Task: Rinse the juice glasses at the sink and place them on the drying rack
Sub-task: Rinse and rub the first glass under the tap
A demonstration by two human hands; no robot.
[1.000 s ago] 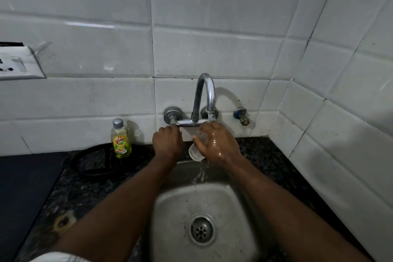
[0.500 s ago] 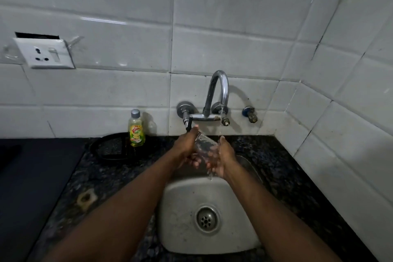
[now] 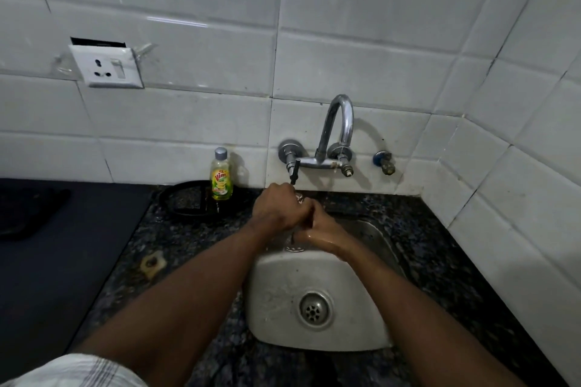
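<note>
Both hands meet over the back of the steel sink [image 3: 314, 273], below the chrome tap [image 3: 338, 132]. My left hand [image 3: 278, 209] is curled round a clear juice glass [image 3: 300, 198], of which only a small glinting part shows past the knuckles. My right hand [image 3: 320, 231] is wet. Its fingers curl in against the glass, under my left hand. Water drips from the hands into the basin. A thin stream falls from the spout just behind them.
A yellow-green dish soap bottle [image 3: 221, 176] stands by the wall left of the tap, beside a black ring stand [image 3: 185, 201]. A dark flat surface [image 3: 47, 245] covers the left counter. A small valve [image 3: 383, 163] and a wall socket [image 3: 107, 66] sit on the tiles.
My left hand left the tap handle and closed round the glass. Both hands moved down and nearer together, so the glass is now mostly hidden. The view pulled back.
</note>
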